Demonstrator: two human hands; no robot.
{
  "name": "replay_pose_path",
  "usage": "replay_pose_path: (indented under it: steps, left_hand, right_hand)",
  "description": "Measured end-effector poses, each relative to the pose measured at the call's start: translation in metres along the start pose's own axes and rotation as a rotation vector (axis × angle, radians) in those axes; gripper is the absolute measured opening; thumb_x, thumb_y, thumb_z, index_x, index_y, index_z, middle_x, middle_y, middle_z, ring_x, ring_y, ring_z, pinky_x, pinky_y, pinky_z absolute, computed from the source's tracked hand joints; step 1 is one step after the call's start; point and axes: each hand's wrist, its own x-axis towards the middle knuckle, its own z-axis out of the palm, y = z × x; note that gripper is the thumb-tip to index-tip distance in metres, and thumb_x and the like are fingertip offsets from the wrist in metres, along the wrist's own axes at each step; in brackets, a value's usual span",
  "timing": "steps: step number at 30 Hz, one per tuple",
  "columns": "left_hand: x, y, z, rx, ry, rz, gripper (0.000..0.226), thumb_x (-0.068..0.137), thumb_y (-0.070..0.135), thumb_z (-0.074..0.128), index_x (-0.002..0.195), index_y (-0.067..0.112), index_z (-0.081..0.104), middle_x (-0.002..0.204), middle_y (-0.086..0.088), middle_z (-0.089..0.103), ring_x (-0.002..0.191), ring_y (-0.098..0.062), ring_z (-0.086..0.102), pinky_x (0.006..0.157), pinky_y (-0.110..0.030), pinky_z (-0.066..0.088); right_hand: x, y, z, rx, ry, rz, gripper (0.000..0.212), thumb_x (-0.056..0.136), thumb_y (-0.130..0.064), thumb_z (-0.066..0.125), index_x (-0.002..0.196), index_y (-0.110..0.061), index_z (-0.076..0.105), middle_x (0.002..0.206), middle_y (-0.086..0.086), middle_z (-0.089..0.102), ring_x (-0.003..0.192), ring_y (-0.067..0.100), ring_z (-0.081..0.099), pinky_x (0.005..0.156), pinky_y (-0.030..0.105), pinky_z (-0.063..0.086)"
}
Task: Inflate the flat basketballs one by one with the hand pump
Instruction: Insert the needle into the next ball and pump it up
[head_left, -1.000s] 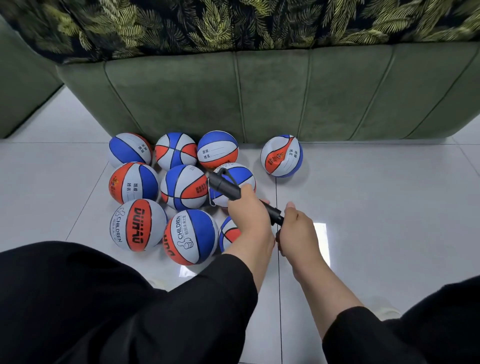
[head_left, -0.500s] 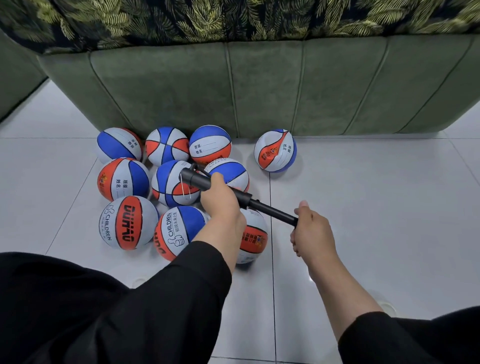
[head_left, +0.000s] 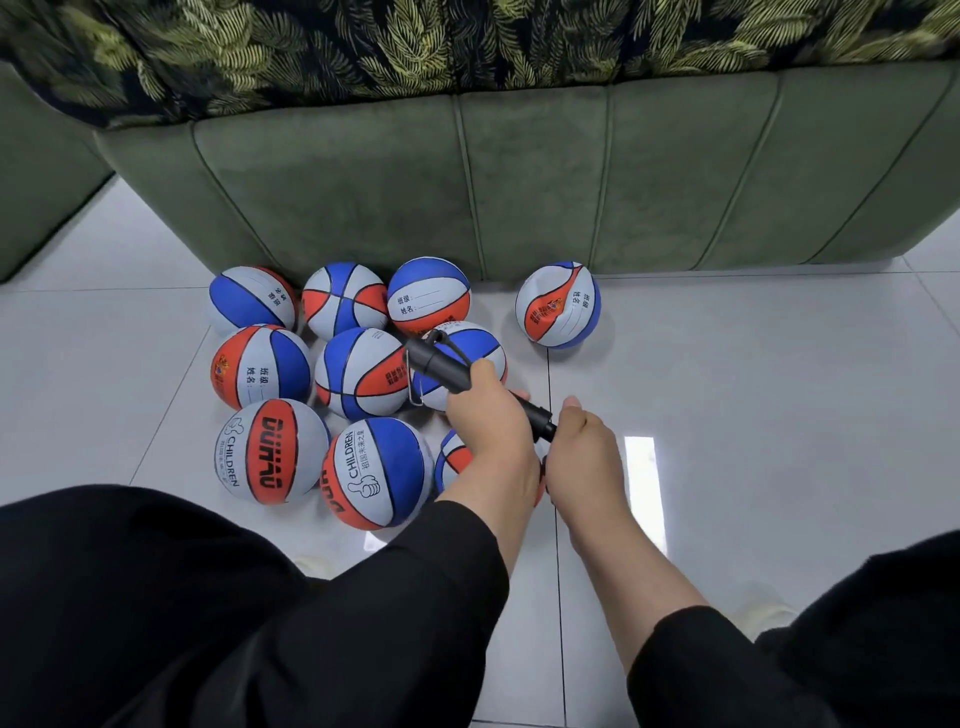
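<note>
A black hand pump (head_left: 441, 366) lies slanted above the balls, its hose end pointing up-left. My left hand (head_left: 485, 421) grips the pump's barrel. My right hand (head_left: 582, 452) grips the handle end, close against the left, with the rod pushed in. Under my hands sits a ball (head_left: 454, 460), mostly hidden. Several blue, red and grey basketballs lie around it, such as the "CHILDREN" ball (head_left: 376, 473) and the "DUHAU" ball (head_left: 270, 449). A dented ball (head_left: 558, 304) sits apart at the right.
A green sofa (head_left: 571, 176) with a leaf-patterned cover stands right behind the balls. White floor tiles (head_left: 779, 389) stretch to the right. My black-clad knees (head_left: 156, 597) fill the bottom of the view.
My right hand has pushed the handle back in towards my left hand; half a second ago the rod was drawn out. The view has shifted slightly.
</note>
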Motion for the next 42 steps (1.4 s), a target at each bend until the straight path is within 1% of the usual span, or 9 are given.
replay_pose_path:
  steps: [4, 8, 13, 16, 21, 27, 32, 39, 42]
  left_hand:
    - [0.003, 0.003, 0.0, 0.019, -0.032, -0.028, 0.013, 0.096, 0.027, 0.058, 0.091, 0.016, 0.055, 0.051, 0.001, 0.06, 0.058, -0.02, 0.058, 0.064, -0.032, 0.051]
    - [0.01, 0.006, -0.002, 0.037, -0.046, -0.034, 0.016, 0.094, 0.031, 0.062, 0.09, 0.016, 0.057, 0.073, -0.006, 0.065, 0.07, -0.022, 0.061, 0.068, -0.033, 0.052]
    - [0.031, 0.019, -0.012, -0.034, 0.03, -0.045, 0.017, 0.092, 0.032, 0.064, 0.096, 0.017, 0.058, 0.079, -0.005, 0.066, 0.072, -0.022, 0.062, 0.084, -0.043, 0.061]
    - [0.036, 0.024, -0.013, -0.07, 0.036, -0.052, 0.016, 0.094, 0.03, 0.063, 0.095, 0.016, 0.058, 0.075, -0.005, 0.064, 0.066, -0.021, 0.062, 0.073, -0.042, 0.059]
    - [0.027, 0.016, -0.011, -0.044, 0.056, -0.035, 0.022, 0.09, 0.036, 0.062, 0.101, 0.017, 0.06, 0.087, -0.007, 0.065, 0.073, -0.023, 0.061, 0.068, -0.038, 0.053]
    - [0.007, 0.01, 0.002, 0.012, 0.025, 0.009, 0.015, 0.095, 0.03, 0.059, 0.095, 0.014, 0.057, 0.074, -0.003, 0.055, 0.063, -0.019, 0.05, 0.06, -0.029, 0.045]
    - [-0.006, 0.0, -0.001, 0.033, -0.043, 0.018, 0.011, 0.099, 0.026, 0.055, 0.094, 0.016, 0.052, 0.066, -0.006, 0.061, 0.055, -0.017, 0.054, 0.041, -0.017, 0.042]
    - [0.0, 0.009, -0.005, 0.073, -0.097, -0.044, 0.017, 0.096, 0.03, 0.061, 0.095, 0.013, 0.058, 0.056, 0.002, 0.064, 0.065, -0.02, 0.06, 0.07, -0.034, 0.054]
    - [0.014, 0.018, -0.009, 0.07, -0.065, -0.032, 0.02, 0.093, 0.034, 0.064, 0.091, 0.015, 0.059, 0.079, -0.003, 0.06, 0.075, -0.022, 0.057, 0.08, -0.039, 0.057]
  right_hand:
    - [0.001, 0.001, -0.003, 0.008, -0.03, -0.018, 0.046, 0.109, -0.044, 0.027, 0.082, -0.018, 0.054, 0.084, 0.012, 0.067, 0.082, 0.032, 0.062, 0.074, 0.037, 0.047]
    - [0.003, 0.004, -0.021, 0.005, -0.025, -0.023, 0.045, 0.108, -0.046, 0.03, 0.081, -0.02, 0.056, 0.079, 0.018, 0.069, 0.066, 0.03, 0.057, 0.072, 0.046, 0.051]
    - [0.006, 0.014, -0.042, 0.021, -0.008, 0.024, 0.052, 0.108, -0.045, 0.035, 0.098, 0.001, 0.057, 0.068, 0.016, 0.062, 0.06, 0.029, 0.054, 0.066, 0.041, 0.046]
    - [0.011, 0.016, -0.044, 0.027, 0.018, 0.019, 0.056, 0.107, -0.049, 0.035, 0.098, 0.002, 0.057, 0.071, 0.015, 0.058, 0.068, 0.031, 0.053, 0.07, 0.045, 0.048]
    - [0.012, 0.014, -0.035, -0.003, 0.019, 0.035, 0.044, 0.108, -0.046, 0.03, 0.08, -0.023, 0.055, 0.081, 0.014, 0.062, 0.083, 0.038, 0.062, 0.087, 0.053, 0.054]
    - [0.006, 0.005, -0.014, 0.036, 0.021, 0.035, 0.042, 0.107, -0.044, 0.03, 0.081, -0.02, 0.053, 0.08, 0.01, 0.062, 0.076, 0.032, 0.056, 0.079, 0.046, 0.052]
    - [0.002, 0.006, -0.005, 0.019, -0.015, 0.022, 0.042, 0.108, -0.043, 0.03, 0.087, -0.018, 0.055, 0.084, 0.013, 0.067, 0.076, 0.033, 0.059, 0.072, 0.04, 0.047]
    - [0.001, 0.001, -0.02, -0.025, -0.043, -0.055, 0.039, 0.108, -0.045, 0.032, 0.082, -0.026, 0.054, 0.078, 0.017, 0.069, 0.068, 0.029, 0.058, 0.075, 0.045, 0.052]
    - [0.002, 0.002, -0.035, -0.015, -0.03, -0.05, 0.042, 0.108, -0.043, 0.035, 0.089, -0.014, 0.058, 0.068, 0.016, 0.066, 0.058, 0.026, 0.055, 0.066, 0.041, 0.047]
